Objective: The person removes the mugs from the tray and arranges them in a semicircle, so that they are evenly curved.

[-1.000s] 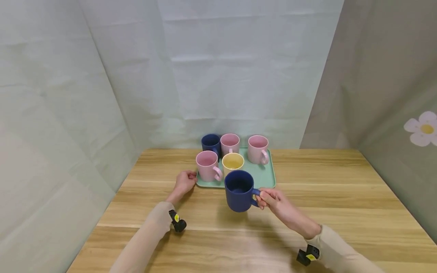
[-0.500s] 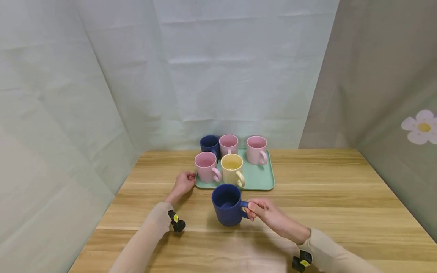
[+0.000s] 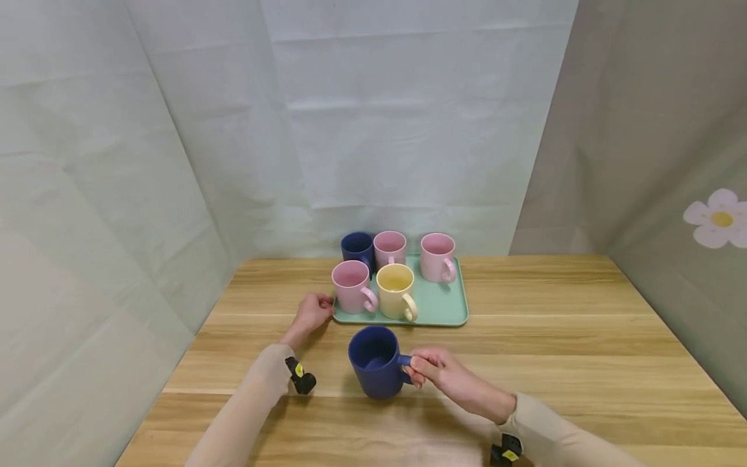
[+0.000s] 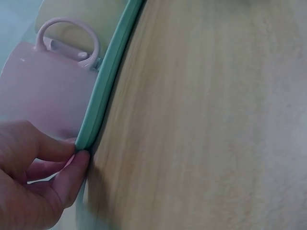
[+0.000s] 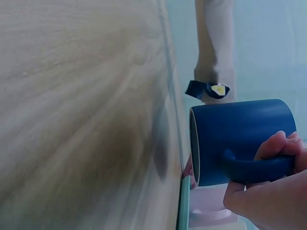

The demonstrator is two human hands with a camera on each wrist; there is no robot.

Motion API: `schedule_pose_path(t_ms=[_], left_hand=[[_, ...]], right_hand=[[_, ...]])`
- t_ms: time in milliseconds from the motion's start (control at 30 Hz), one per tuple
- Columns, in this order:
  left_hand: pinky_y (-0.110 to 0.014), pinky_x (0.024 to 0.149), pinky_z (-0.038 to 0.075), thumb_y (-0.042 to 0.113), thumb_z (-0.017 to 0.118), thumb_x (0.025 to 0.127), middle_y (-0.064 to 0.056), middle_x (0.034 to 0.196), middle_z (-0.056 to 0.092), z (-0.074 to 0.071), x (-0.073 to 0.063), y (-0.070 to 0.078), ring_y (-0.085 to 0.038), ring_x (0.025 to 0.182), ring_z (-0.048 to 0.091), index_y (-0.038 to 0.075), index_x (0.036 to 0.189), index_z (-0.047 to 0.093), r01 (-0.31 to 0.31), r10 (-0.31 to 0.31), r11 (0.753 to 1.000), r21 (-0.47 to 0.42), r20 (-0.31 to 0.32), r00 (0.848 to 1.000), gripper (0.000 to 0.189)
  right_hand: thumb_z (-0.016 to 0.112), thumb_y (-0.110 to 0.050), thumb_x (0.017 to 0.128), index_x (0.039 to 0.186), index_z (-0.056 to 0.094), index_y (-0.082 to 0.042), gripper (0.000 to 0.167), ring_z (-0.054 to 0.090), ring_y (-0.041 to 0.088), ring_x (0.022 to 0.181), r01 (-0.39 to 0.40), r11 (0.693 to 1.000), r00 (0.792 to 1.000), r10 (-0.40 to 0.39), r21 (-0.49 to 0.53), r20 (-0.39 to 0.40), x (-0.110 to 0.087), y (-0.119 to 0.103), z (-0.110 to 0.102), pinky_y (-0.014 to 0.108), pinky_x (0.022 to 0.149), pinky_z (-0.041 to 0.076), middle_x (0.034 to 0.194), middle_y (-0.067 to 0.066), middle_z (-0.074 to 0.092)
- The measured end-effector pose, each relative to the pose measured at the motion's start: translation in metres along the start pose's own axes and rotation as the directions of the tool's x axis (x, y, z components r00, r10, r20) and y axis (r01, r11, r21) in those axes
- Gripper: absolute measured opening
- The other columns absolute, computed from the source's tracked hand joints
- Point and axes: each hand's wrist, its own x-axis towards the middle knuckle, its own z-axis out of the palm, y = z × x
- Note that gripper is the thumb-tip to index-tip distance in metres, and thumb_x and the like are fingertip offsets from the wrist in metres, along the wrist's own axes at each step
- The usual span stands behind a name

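Observation:
My right hand grips a dark blue mug by its handle, close over the table in front of the tray. In the right wrist view, fingers curl round the handle of this upright blue mug. My left hand is at the front left corner of a mint green tray. The left wrist view shows its thumb and finger pinching the tray rim, beside a pink mug. On the tray stand several mugs: pink, yellow, another dark blue, and two pink at the back.
The tray lies on a wooden table near its back edge. Pale cloth walls close off the back and left. A grey cloth with a white flower hangs on the right.
My right hand has moved the blue mug left, down and toward me, away from the tray, uncovering the yellow mug. The left hand stays at the tray corner.

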Motion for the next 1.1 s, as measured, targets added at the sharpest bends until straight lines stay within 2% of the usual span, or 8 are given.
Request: schedule_pose_path(t_ms=[33, 67, 167, 333, 567, 867, 1000, 1100], left_hand=[[-0.028, 0.068, 0.057, -0.004, 0.064, 0.082, -0.023, 0.091, 0.068, 0.000, -0.001, 0.001, -0.024, 0.079, 0.065, -0.014, 0.106, 0.061, -0.005, 0.005, 1.000, -0.019, 0.011, 1.000, 0.027], [-0.028, 0.069, 0.057, -0.005, 0.062, 0.082, -0.026, 0.094, 0.067, -0.002, -0.008, 0.013, -0.025, 0.080, 0.065, -0.016, 0.108, 0.060, 0.027, -0.027, 1.000, -0.011, 0.012, 1.000, 0.028], [-0.026, 0.071, 0.056, -0.006, 0.062, 0.083, -0.028, 0.098, 0.065, -0.005, -0.012, 0.020, -0.025, 0.083, 0.064, -0.017, 0.109, 0.059, 0.055, -0.055, 0.998, 0.001, 0.023, 0.998, 0.029], [-0.023, 0.068, 0.055, -0.007, 0.063, 0.083, -0.027, 0.097, 0.067, -0.006, -0.011, 0.019, -0.019, 0.077, 0.063, -0.016, 0.109, 0.059, 0.072, -0.073, 0.997, 0.005, 0.046, 0.996, 0.028], [-0.023, 0.064, 0.055, -0.005, 0.065, 0.083, -0.024, 0.091, 0.068, -0.008, -0.007, 0.018, -0.015, 0.070, 0.061, -0.016, 0.108, 0.060, 0.050, -0.055, 0.997, 0.059, 0.083, 0.995, 0.028], [-0.023, 0.065, 0.056, -0.004, 0.065, 0.084, -0.024, 0.095, 0.068, -0.008, -0.004, 0.018, -0.016, 0.073, 0.061, -0.015, 0.111, 0.060, 0.057, -0.064, 0.996, 0.072, 0.102, 0.993, 0.030], [-0.022, 0.065, 0.055, -0.003, 0.065, 0.085, -0.024, 0.096, 0.068, -0.010, -0.005, 0.018, -0.015, 0.074, 0.061, -0.015, 0.111, 0.060, 0.060, -0.067, 0.995, 0.080, 0.101, 0.993, 0.029], [-0.022, 0.065, 0.054, -0.003, 0.065, 0.085, -0.024, 0.096, 0.068, -0.009, -0.005, 0.018, -0.016, 0.075, 0.061, -0.015, 0.111, 0.060, 0.051, -0.060, 0.994, 0.093, 0.103, 0.993, 0.029]], right_hand=[[0.043, -0.024, 0.103, 0.086, 0.048, 0.016, 0.044, 0.050, 0.005, 0.071, -0.012, 1.000, 1.000, 0.012, -0.002, 0.003, 0.000, 0.000, 0.001, 0.019, 0.071, 0.044, 0.073, -0.006, 0.051], [0.043, -0.025, 0.103, 0.087, 0.049, 0.016, 0.044, 0.050, 0.005, 0.071, -0.021, 1.000, 1.000, 0.021, -0.005, 0.007, 0.001, -0.001, 0.003, 0.019, 0.071, 0.044, 0.073, -0.006, 0.052], [0.044, -0.024, 0.103, 0.087, 0.049, 0.017, 0.044, 0.049, 0.005, 0.071, -0.047, 0.999, 0.999, 0.047, -0.011, 0.016, 0.003, -0.003, 0.007, 0.020, 0.071, 0.042, 0.074, -0.005, 0.052], [0.044, -0.022, 0.102, 0.086, 0.048, 0.018, 0.043, 0.049, 0.005, 0.071, -0.049, 0.999, 0.998, 0.049, -0.008, 0.029, 0.006, -0.001, 0.015, 0.020, 0.070, 0.040, 0.073, -0.003, 0.051], [0.046, -0.024, 0.102, 0.089, 0.048, 0.019, 0.045, 0.048, 0.003, 0.072, -0.067, 0.997, 0.995, 0.065, 0.024, 0.072, 0.009, 0.004, 0.023, 0.017, 0.072, 0.041, 0.074, -0.006, 0.051], [0.045, -0.019, 0.101, 0.086, 0.048, 0.019, 0.041, 0.049, 0.003, 0.068, -0.018, 0.997, 0.987, 0.005, 0.078, 0.163, 0.012, 0.010, 0.035, 0.015, 0.069, 0.044, 0.069, -0.004, 0.048], [0.045, -0.015, 0.101, 0.085, 0.049, 0.018, 0.037, 0.047, 0.008, 0.067, -0.005, 0.996, 0.983, -0.012, 0.086, 0.185, 0.015, 0.011, 0.041, 0.015, 0.067, 0.043, 0.068, -0.004, 0.047], [0.045, -0.015, 0.102, 0.085, 0.049, 0.017, 0.037, 0.046, 0.011, 0.066, -0.002, 0.996, 0.979, -0.016, 0.092, 0.202, 0.017, 0.011, 0.046, 0.015, 0.066, 0.042, 0.067, 0.001, 0.046]])
